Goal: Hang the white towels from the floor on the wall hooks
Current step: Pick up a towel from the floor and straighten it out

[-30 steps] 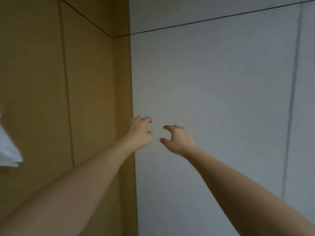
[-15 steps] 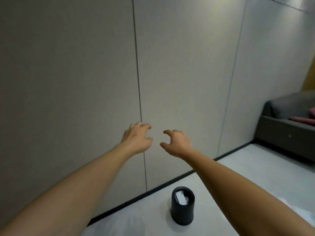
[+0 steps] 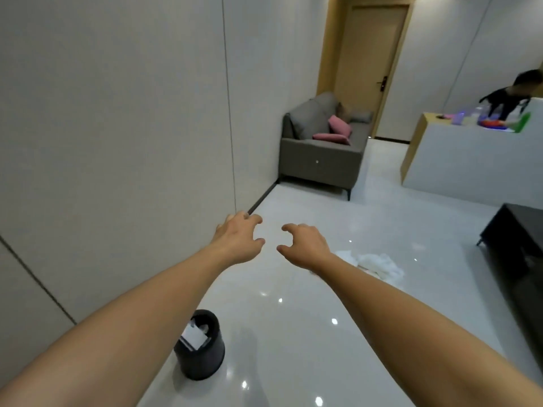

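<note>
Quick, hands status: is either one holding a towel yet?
Left hand: open, fingers loosely curled, holding nothing.
Right hand: open, fingers loosely curled, holding nothing.

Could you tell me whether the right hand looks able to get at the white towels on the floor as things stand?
Probably not yet. The right hand is empty and held out in the air, while the white towels lie on the floor farther off. Nothing blocks the way.
</note>
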A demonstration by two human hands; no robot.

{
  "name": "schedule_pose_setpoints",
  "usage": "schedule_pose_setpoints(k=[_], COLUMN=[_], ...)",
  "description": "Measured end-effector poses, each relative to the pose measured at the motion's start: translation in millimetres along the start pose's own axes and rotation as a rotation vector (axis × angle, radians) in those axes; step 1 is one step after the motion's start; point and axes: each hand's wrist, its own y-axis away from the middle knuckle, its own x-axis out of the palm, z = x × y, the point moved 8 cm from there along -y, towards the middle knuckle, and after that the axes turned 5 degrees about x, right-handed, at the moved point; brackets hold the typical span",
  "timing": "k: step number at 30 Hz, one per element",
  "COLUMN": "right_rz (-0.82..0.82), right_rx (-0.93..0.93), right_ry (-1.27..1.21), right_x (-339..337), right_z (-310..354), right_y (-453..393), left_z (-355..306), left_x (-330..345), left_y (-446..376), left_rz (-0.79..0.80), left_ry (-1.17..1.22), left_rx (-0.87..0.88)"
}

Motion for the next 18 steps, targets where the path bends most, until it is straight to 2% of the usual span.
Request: schedule_pose_setpoints(k=[11, 18], right_rz=[0.136, 0.172], right_rx=[0.473, 0.617], right_ry=[-0.132, -0.167], right_x=[75, 103], right_z=[-146, -245], right_y=[-56, -111], left_z=[-15, -56], left_x=[140, 231], left_y=[-155, -237], left_rz=[0.329, 0.461], left_ry=[0.072, 0.049], left_rx=[0.213, 0.289])
